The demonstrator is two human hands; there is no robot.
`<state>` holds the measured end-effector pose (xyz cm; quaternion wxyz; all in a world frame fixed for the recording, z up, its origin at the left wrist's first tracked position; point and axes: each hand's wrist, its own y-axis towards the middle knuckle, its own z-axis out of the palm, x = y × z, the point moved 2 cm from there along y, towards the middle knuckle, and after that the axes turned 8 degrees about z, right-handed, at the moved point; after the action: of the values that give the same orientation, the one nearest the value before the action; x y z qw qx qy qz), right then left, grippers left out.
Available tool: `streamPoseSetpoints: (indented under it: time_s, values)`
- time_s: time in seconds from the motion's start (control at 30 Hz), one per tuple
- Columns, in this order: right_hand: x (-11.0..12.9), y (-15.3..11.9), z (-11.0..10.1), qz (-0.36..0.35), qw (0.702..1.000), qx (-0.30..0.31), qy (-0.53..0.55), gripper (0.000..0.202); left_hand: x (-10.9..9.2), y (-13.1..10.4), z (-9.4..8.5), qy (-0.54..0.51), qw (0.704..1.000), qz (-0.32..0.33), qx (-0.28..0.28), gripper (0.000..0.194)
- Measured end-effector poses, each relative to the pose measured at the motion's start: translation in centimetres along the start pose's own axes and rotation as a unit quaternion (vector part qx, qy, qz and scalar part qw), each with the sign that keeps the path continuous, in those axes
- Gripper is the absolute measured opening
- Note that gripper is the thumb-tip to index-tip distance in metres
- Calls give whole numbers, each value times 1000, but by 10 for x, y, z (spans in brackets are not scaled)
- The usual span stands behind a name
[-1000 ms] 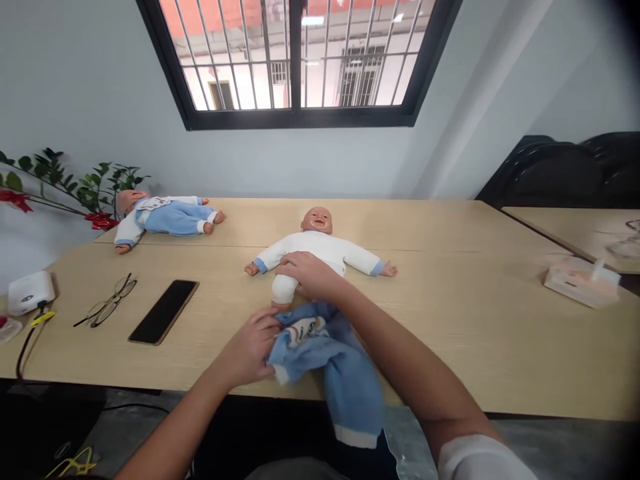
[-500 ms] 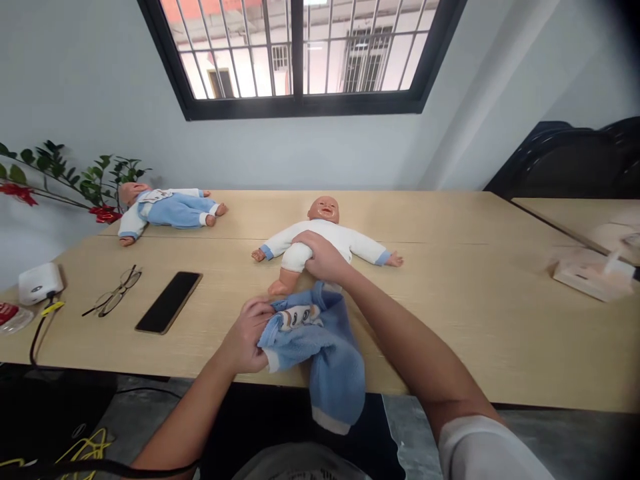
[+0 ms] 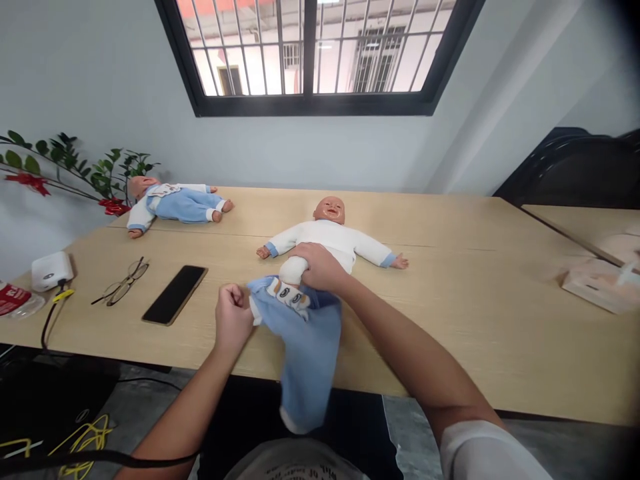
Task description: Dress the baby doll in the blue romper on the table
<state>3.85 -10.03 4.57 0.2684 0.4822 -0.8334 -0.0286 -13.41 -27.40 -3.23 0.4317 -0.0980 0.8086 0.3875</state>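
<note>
A baby doll (image 3: 327, 233) in a white top with blue cuffs lies face up, its feet end toward me. My right hand (image 3: 320, 267) is closed around its thigh. Light blue doll trousers (image 3: 313, 353) with a white cartoon-face patch lie over the lower part of that leg, so the foot is hidden. Pinched in my left hand (image 3: 234, 319) is the white cuff at one end of the trousers. The other trouser leg hangs over the table's front edge. The doll's second leg is hidden behind my right hand and arm.
A second doll (image 3: 180, 203), dressed in blue and white, lies at the back left near a plant (image 3: 75, 167). To the left are a phone (image 3: 175, 295), glasses (image 3: 123, 283), a white device (image 3: 51, 270) and a bottle (image 3: 17, 300). A pale box-like object (image 3: 595, 287) stands right.
The trousers have moved up over the doll's foot and lower leg, which showed bare before. My left hand has shifted slightly left and up with the cuff. My right hand stays on the thigh.
</note>
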Motion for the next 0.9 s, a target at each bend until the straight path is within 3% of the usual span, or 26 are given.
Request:
streamPoseSetpoints:
  time_s: [0.23, 0.37, 0.63, 0.9]
  values:
    - [8, -4, 15, 51, 995, -35, -84, 27, 2, 2, 3, -180, 980, -75, 33, 36]
    - [14, -7, 16, 82, 989, -45, -119, 17, -1, 2, 2, -244, 966, -80, 22, 37]
    - [18, -9, 13, 181, 969, -90, -143, 10, 2, -4, 4, -226, 973, -29, 33, 38]
    - [19, -13, 26, 91, 967, -114, -207, 8, 7, -8, 4, -114, 992, 1, -48, 40]
